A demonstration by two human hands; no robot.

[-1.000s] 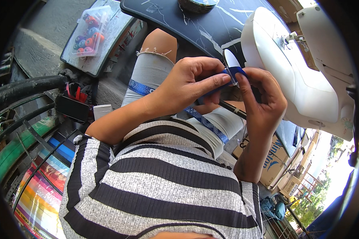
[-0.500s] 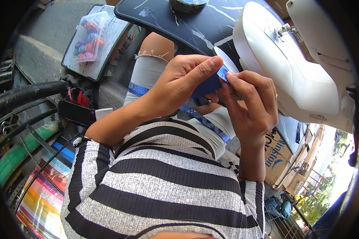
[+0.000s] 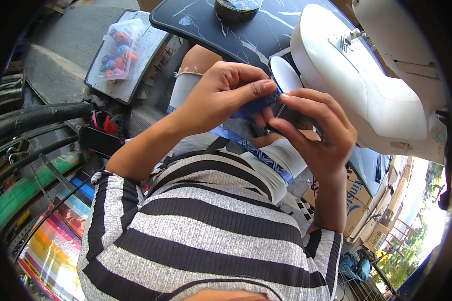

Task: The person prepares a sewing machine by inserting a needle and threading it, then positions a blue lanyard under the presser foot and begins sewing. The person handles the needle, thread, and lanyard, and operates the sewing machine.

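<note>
My left hand [image 3: 231, 93] is closed, its thumb pressing a folded piece of blue patterned ribbon [image 3: 258, 104] against the fingers. Close on its right, my right hand [image 3: 324, 125] has its index fingertip at the ribbon's end, with the thumb spread lower down. A small dark thing shows by that thumb, too small to make out. More of the blue band [image 3: 253, 149], with a woven pattern, runs across my lap over pale shorts. Just beyond the fingers is a white oval disc [image 3: 285, 73] with a dark rim.
A white sewing machine [image 3: 356, 85] stands at the right by a black marbled table [image 3: 196, 20], which bears a stack of round discs [image 3: 237, 9]. Left, a clear box [image 3: 119, 50] of coloured bobbins or spools sits on a small stand. A black phone-like slab [image 3: 100, 142] lies near my left elbow.
My right thumb has dropped away from the ribbon's end, and the right fingers have spread. The ribbon has turned slightly in my left hand. The view has shifted a little.
</note>
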